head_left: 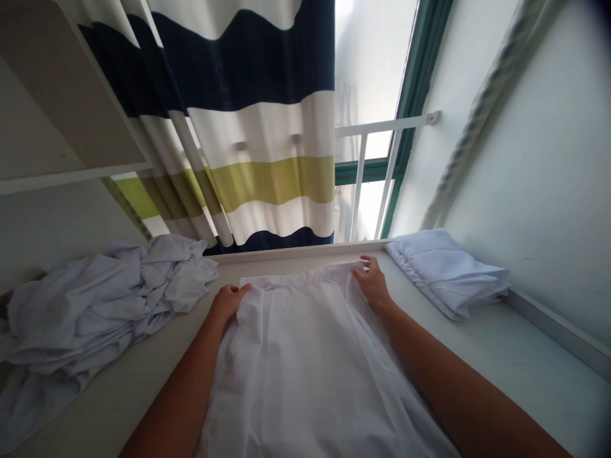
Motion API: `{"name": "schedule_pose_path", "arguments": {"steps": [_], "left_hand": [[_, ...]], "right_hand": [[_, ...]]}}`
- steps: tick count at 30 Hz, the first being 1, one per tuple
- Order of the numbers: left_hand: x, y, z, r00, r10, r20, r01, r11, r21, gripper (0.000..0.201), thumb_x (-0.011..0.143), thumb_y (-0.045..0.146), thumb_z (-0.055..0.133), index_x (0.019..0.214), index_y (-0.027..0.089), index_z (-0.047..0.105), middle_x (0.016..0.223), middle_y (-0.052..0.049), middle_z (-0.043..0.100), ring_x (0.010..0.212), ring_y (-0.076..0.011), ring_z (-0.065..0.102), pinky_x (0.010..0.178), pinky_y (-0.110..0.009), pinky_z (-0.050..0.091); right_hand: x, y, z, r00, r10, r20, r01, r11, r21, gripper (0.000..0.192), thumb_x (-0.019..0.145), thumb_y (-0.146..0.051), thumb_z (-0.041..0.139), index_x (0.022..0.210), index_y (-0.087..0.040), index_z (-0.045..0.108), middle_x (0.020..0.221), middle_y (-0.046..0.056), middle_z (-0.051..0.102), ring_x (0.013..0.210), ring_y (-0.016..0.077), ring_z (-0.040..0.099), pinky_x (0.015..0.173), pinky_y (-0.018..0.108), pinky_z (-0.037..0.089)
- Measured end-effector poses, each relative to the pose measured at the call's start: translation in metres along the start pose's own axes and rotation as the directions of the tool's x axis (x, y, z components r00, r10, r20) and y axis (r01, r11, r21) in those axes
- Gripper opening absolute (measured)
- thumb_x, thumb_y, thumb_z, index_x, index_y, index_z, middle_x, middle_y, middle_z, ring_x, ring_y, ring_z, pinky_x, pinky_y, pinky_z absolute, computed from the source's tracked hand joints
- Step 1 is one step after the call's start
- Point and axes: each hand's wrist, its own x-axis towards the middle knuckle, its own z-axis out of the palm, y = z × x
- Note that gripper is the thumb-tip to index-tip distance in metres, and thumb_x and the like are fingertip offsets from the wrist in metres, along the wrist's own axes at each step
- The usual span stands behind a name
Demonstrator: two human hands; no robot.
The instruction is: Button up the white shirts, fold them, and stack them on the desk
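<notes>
White garment [305, 356] lies flat on pale table [501, 356], centre, gathered waistband edge at far end nr the window ledge, lower part running off bottom of view.

L hand [228, 301]: at far-left corner of garment, fingers curled over the cloth edge, looks like a pinch on the fabric; thumb side hidden, can't be sure how firm.
R hand [372, 283]: on far-right corner, fingers spread, pressed flat on the cloth, not gripping as far as I can tell.

Surroundings: crumpled heap of white clothes [90, 312] to the left, touching table, apart from garment. Folded white stack [446, 270] to the right, near R hand but not touching. Striped curtain [258, 146] hangs behind; window rail [382, 127] beside it.

Risks (judgement): fabric thin, slippery-looking, so uneven pull from L vs pressed R could skew the waistband and set in wrinkles. R elbow or forearm swinging out could nudge the folded stack. Loose heap at left could slide into the work area.
</notes>
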Motion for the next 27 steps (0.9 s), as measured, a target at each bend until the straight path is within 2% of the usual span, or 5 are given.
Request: {"name": "schedule_pose_path", "arguments": {"steps": [4,8,12,19,27], "left_hand": [[0.003,0.001,0.0,0.996,0.059,0.072,-0.056,0.998,-0.043,0.037,0.071,0.053,0.067,0.07,0.016,0.069,0.066,-0.006,0.069,0.067,-0.0256,0.064,0.057,-0.03,0.04],[0.008,0.007,-0.003,0.991,0.119,0.059,-0.112,0.987,-0.115,0.033,0.069,0.044,0.066,0.079,0.014,0.073,0.076,-0.008,0.073,0.073,-0.0253,0.065,0.063,-0.029,0.043],[0.01,0.022,-0.009,0.986,0.161,0.05,-0.15,0.972,-0.179,0.032,0.069,0.041,0.065,0.083,0.013,0.073,0.08,-0.008,0.074,0.074,-0.0239,0.065,0.065,-0.029,0.045],[-0.003,0.072,-0.005,0.972,0.235,-0.009,-0.23,0.945,-0.234,0.033,0.078,0.046,0.059,0.074,0.015,0.067,0.068,-0.003,0.067,0.064,-0.0189,0.059,0.058,-0.027,0.04],[-0.064,0.123,0.055,0.908,0.419,0.01,-0.41,0.893,-0.188,0.021,0.081,0.036,0.063,0.093,0.02,0.068,0.077,-0.005,0.07,0.071,-0.02,0.063,0.068,-0.031,0.045]], "right_hand": [[0.009,0.001,-0.018,0.999,0.019,0.031,-0.015,0.99,-0.141,0.068,0.077,-0.041,0.062,0.137,-0.014,0.042,0.137,0.021,0.053,0.108,0.0289,0.061,0.093,0.04,0.047],[0.013,0.0,-0.04,0.956,0.088,0.281,-0.008,0.962,-0.272,0.041,0.062,-0.042,0.078,0.092,-0.015,0.066,0.085,0.012,0.07,0.076,0.0269,0.064,0.071,0.035,0.047],[0.012,-0.014,-0.054,0.904,0.029,0.427,0.079,0.969,-0.235,0.023,0.066,-0.028,0.073,0.054,-0.019,0.056,0.051,0.001,0.056,0.054,0.0167,0.055,0.056,0.027,0.039],[0.01,-0.087,-0.061,0.84,-0.164,0.518,0.176,0.984,0.027,0.019,0.084,-0.021,0.054,0.096,-0.016,0.068,0.072,0.002,0.07,0.054,0.0137,0.06,0.052,0.023,0.045],[-0.062,-0.12,0.013,0.798,-0.481,0.364,0.478,0.872,0.104,0.032,0.09,-0.018,0.051,0.117,-0.023,0.067,0.107,0.008,0.073,0.091,0.0221,0.067,0.085,0.036,0.051]]}}
